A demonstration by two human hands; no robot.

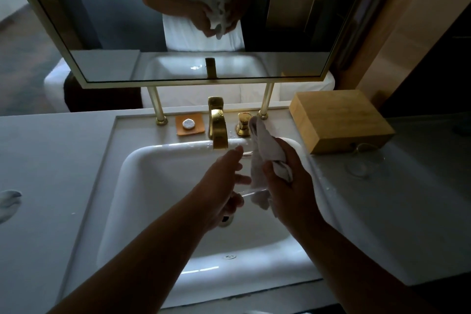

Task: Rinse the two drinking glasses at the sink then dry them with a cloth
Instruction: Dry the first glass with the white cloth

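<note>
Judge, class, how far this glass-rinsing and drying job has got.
Done, apparently: rinsing, since no water runs from the gold faucet. One clear drinking glass stands on the grey counter; whether dried is unclear. In hand: the left hand holds a second clear glass over the white sink; the right hand works a white cloth into it. Left: finishing that.

white cloth [267, 153], gold faucet [218, 125], white sink [158, 186], orange soap dish [190, 125]

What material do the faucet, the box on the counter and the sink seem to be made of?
The faucet looks like polished gold-toned metal: it shows bright, sharp highlights. The box looks like light wood, perhaps bamboo, matte, with faint grain lines. The sink looks like glossy white ceramic, judging by its smooth rounded rim and soft reflections; enamel or resin cannot be ruled out.
</note>
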